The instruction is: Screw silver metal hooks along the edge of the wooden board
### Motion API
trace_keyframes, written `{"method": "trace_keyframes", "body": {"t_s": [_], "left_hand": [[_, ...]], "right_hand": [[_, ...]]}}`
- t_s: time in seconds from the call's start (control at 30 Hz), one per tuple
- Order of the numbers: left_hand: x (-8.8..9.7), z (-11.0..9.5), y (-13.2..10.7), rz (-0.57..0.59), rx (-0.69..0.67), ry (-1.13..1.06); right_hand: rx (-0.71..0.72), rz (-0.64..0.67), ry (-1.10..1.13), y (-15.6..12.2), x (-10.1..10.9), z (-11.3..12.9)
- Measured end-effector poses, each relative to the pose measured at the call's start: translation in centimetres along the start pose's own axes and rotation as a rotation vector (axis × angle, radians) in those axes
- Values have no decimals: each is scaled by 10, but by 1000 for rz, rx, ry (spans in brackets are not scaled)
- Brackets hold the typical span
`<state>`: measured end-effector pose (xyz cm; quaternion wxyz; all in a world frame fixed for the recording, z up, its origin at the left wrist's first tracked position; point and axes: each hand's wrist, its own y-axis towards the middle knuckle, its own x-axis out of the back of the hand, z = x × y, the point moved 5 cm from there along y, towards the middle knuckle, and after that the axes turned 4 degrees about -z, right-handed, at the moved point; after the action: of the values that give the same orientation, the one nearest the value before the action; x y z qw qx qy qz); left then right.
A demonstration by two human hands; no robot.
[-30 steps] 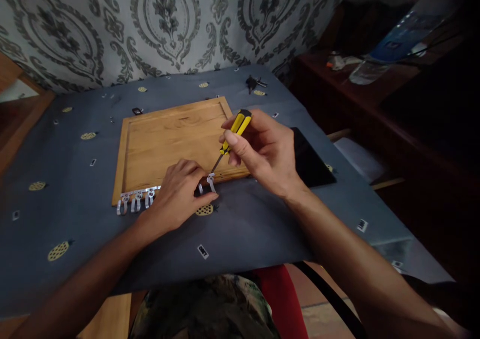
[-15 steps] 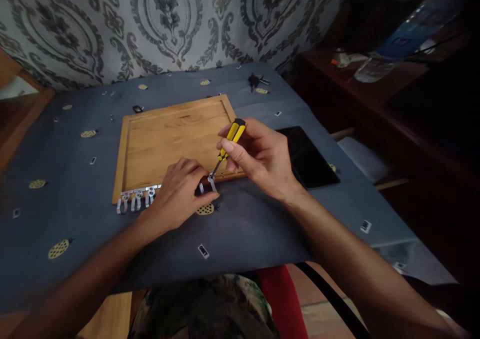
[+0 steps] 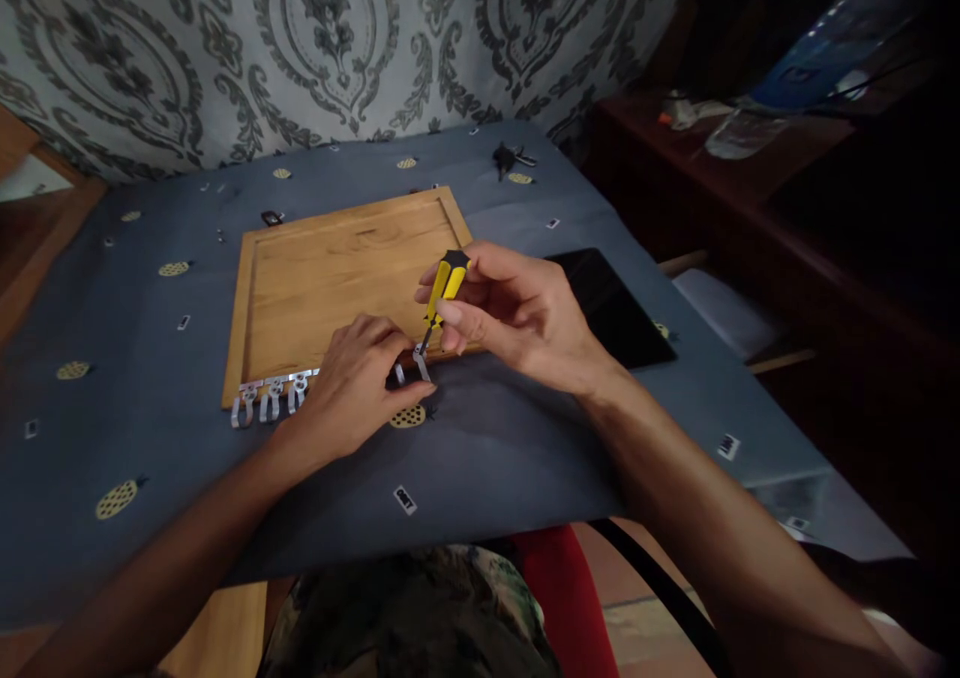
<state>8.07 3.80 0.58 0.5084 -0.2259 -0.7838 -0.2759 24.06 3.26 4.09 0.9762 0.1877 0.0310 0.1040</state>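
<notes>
A wooden board with a raised rim lies on a blue-grey cloth. Along its near edge runs a metal hook rail with several silver hooks. My left hand is closed over the rail's right end, pressing it to the board's edge. My right hand pinches a yellow-and-black screwdriver; the handle tilts up and right, and the tip meets the rail beside my left fingertips. The part of the rail under my left hand is hidden.
A black tablet lies right of the board. A small dark key bunch sits at the cloth's far edge. Patterned wallpaper stands behind. A dark wooden shelf at right holds a plastic bottle. The cloth overhangs the table's near edge.
My right hand and the screwdriver have shifted left and down, the handle now more upright. My left hand stays on the rail.
</notes>
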Motion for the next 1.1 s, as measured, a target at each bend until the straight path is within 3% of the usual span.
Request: {"method": "trace_keyframes", "body": {"t_s": [0.3, 0.57, 1.1], "left_hand": [[1, 0, 0, -15, 0, -35], [1, -1, 1, 16, 28, -6], [1, 0, 1, 13, 23, 3]], "right_hand": [[12, -146, 80, -1, -7, -11], [203, -397, -51, -7, 2, 1], [85, -306, -37, -6, -1, -12]]}}
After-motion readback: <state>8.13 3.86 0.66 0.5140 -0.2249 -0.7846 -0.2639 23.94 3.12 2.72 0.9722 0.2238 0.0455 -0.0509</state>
